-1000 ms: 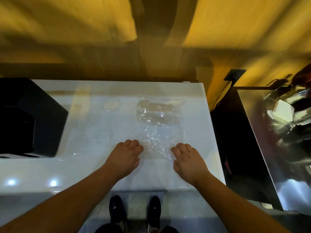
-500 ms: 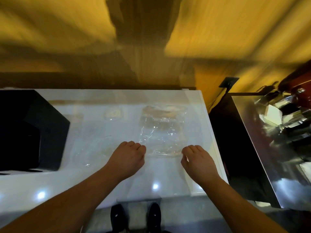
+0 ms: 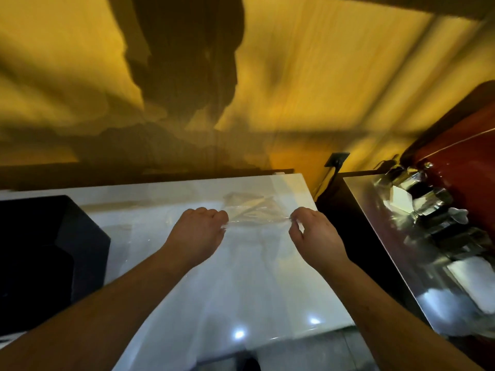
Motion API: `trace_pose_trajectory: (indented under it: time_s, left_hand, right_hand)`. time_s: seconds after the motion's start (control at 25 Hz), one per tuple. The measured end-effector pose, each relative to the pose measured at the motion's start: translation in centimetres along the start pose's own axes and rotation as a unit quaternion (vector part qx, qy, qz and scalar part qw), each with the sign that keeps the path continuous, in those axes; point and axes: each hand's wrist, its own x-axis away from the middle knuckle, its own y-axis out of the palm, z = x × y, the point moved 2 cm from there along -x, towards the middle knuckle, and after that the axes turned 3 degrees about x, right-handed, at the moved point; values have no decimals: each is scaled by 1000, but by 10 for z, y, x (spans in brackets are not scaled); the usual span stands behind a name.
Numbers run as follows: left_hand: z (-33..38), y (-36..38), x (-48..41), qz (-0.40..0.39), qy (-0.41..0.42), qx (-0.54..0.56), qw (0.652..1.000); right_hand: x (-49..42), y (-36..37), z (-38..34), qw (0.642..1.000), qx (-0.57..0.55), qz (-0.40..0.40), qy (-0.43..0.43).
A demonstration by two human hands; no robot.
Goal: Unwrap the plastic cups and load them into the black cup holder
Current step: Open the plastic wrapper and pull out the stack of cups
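Two hands: left hand (image 3: 197, 235), right hand (image 3: 314, 236). One clear wrap (image 3: 253, 211), contents too blurred to count. One black holder (image 3: 40, 258). One white bench (image 3: 241, 290). One steel counter (image 3: 396, 236). One wall socket (image 3: 337, 159). Two light glints (image 3: 239, 333) on bench.

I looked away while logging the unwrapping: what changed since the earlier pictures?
The left hand and right hand, earlier resting beside the clear crinkled plastic wrapper, now pinch its near edge and pull it taut between them, lifted off the glossy white counter. The black cup holder stays at the left.
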Motion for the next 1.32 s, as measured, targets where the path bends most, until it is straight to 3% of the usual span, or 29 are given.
trace_pose_trajectory:
  time_s: [0.36,0.68,0.96,1.08,1.16,1.32]
  left_hand:
    - [11,-46,-51,37,-84,118,989]
    - [12,-53,-55,-22,-118,131,984]
    - [12,-43,-48,-12,-129,133,983]
    - [25,-46,-45,48,-72,17,996]
    - [52,-49,-47,91,12,-32,995]
    - [115,-28,-65,52,181,-71,980]
  right_hand:
    - [-37,-31,39,995,-88,-41,-15]
    - [-61,-32,63,981,-178,-76,28]
    - [-41,-4,80,917,-329,-184,129]
    - [-37,4,78,910,-355,-170,131]
    - [-36,6,74,909,-363,-162,129]
    - [-35,8,73,908,-367,-156,129]
